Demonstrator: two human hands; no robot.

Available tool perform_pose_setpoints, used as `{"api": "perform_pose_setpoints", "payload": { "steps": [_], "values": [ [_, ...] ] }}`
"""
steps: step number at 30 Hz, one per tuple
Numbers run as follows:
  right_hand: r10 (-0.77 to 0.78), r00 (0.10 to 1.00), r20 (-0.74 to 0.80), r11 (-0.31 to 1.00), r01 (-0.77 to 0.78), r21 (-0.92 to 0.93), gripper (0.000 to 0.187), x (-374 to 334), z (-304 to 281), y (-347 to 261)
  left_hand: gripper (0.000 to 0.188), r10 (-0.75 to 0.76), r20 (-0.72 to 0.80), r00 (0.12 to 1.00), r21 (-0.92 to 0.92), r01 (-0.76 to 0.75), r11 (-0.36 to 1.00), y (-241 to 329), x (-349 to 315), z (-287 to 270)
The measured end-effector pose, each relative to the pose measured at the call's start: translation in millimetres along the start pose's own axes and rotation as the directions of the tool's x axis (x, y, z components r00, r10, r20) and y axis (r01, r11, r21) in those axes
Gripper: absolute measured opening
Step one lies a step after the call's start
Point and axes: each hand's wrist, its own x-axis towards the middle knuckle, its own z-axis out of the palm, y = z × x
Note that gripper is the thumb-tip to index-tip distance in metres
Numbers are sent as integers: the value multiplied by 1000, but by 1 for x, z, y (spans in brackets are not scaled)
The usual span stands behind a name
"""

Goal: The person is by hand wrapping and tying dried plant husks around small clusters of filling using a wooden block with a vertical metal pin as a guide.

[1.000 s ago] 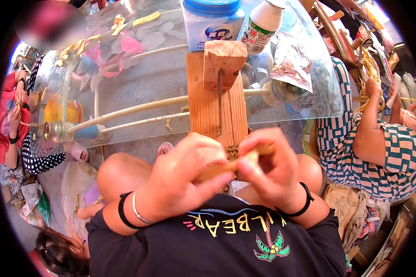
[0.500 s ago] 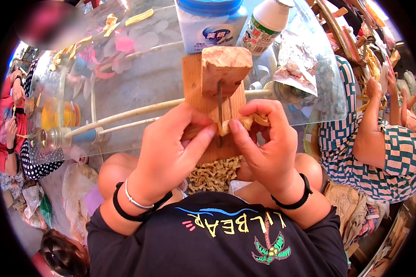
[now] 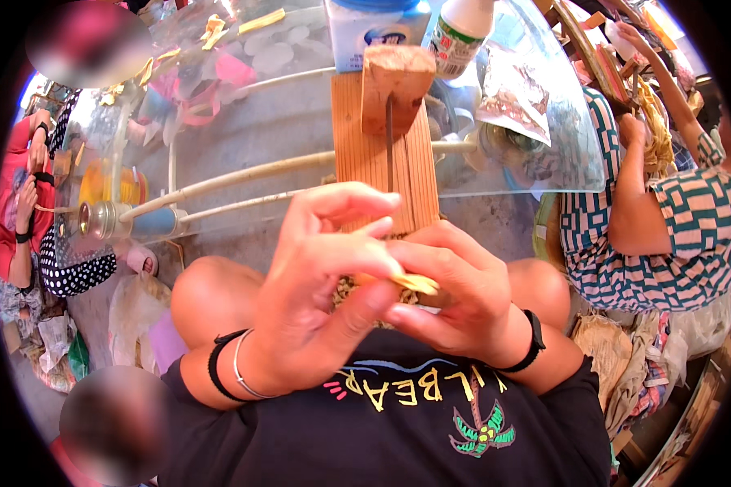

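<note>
Close over my lap, my right hand (image 3: 467, 280) pinches a short pale-yellow strip (image 3: 417, 283) that looks folded or knotted; its exact kind is unclear. My left hand (image 3: 313, 284) is beside it, fingers apart, its fingertips close to or touching the right hand's fingers. Beyond both hands lies a wooden board (image 3: 357, 154) with an upright wooden block (image 3: 395, 91) fixed on it. A thin metal rod (image 3: 390, 150) runs from the block toward me. Below the hands, partly hidden, is a heap of small tan pieces (image 3: 346, 294).
A glass table (image 3: 252, 154) on pale curved supports stands ahead. On it are a blue-and-white tub (image 3: 365, 36), a white bottle (image 3: 463, 36) and a torn silvery packet (image 3: 516, 93). People sit at the left (image 3: 24, 203) and right (image 3: 666, 219). Cloth and sacks (image 3: 609, 349) lie at the right.
Both hands have come away from the metal rod and moved toward my body, with the yellow strip now in the right fingers. The left hand's fingers have spread.
</note>
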Motion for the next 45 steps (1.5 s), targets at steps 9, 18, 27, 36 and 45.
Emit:
{"api": "perform_pose_setpoints", "payload": {
  "steps": [9,18,27,36,45],
  "values": [
    [255,967,-7,342,-84,936,34,-7,-33,-5,17,-501,152,852,-99,518,850,33,-6,-7],
    [90,318,944,919,-392,45,40,-38,-10,0,12,66,500,864,209,-194,958,1,5,12],
    [301,606,737,552,-741,383,40,-30,-36,13,37,-73,506,860,285,-86,955,-1,6,0],
    [433,807,402,693,-583,424,14,-29,-29,12,14,363,446,818,315,-523,792,-12,7,9],
    [368,778,510,476,-629,615,15,-29,-37,15,38,-3,271,963,73,-17,997,-19,-1,9]
  ]
}}
